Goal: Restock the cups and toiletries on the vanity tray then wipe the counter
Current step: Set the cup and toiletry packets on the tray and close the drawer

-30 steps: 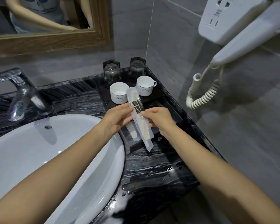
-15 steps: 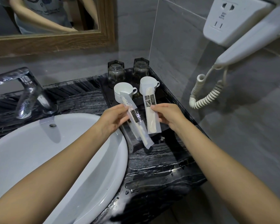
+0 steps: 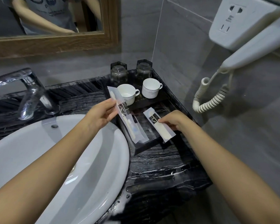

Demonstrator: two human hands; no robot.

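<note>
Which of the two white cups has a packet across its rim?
The left cup, nearer the sink. The packet held by the left hand crosses its left rim. The right cup, by the wall, has nothing over it.

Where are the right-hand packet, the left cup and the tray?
Right-hand packet [image 3: 158,125], head view: middle of the white wrapper.
Left cup [image 3: 128,94], head view: inside of the bowl.
Tray [image 3: 145,147], head view: its dark near rim.
</note>
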